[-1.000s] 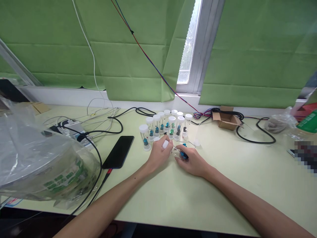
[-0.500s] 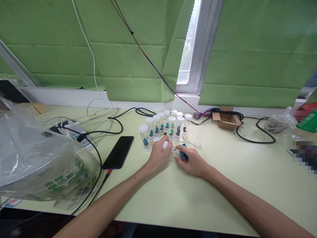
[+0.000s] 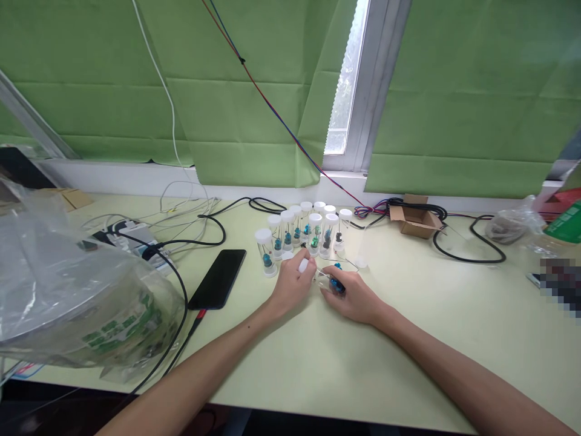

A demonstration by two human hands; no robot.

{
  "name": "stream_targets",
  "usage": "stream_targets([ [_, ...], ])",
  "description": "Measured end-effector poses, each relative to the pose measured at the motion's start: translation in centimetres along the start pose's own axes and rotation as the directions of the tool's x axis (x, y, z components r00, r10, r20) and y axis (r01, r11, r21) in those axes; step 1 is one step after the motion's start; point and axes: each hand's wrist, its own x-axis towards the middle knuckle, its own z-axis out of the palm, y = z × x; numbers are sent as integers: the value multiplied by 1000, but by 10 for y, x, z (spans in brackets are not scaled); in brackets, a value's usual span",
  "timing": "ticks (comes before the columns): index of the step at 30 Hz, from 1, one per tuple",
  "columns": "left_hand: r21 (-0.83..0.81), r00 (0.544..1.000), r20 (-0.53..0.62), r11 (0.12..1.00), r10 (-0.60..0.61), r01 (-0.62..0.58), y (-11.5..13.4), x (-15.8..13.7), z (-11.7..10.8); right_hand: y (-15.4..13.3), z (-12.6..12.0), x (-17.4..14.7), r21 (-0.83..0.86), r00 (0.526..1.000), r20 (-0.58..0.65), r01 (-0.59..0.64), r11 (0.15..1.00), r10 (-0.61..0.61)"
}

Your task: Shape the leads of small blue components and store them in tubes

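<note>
My left hand [image 3: 293, 281] is closed in a pinch around a small white cap [image 3: 304, 265]. Just right of it, my right hand [image 3: 354, 297] has its fingers closed on a small blue-and-black piece [image 3: 336, 284]. A thin metal rod runs from near that piece toward the left hand; what it belongs to is too small to tell. Behind both hands stands a cluster of clear vials [image 3: 327, 237] with white caps, holding blue, green or dark pieces. The vial [image 3: 265, 257] at the near left stands slightly apart. A thin bent wire [image 3: 347, 261] lies beyond the right hand.
Left of the hands lies a black phone [image 3: 218, 278], beside a large plastic bag [image 3: 86, 290] and a black cable [image 3: 184, 284]. An open cardboard box [image 3: 415, 223] stands at the back right among cables. A bottle with a green label [image 3: 565, 223] is at the far right.
</note>
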Motion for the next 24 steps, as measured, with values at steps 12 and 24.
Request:
stream_targets([
  [12, 35, 1000, 4, 999, 9, -9, 0, 1, 0, 0, -1, 1, 9, 1000, 5, -6, 1000, 6],
  [24, 72, 999, -6, 997, 38, -37, 1, 0, -1, 1, 0, -1, -11, 1000, -6, 3, 1000, -3],
])
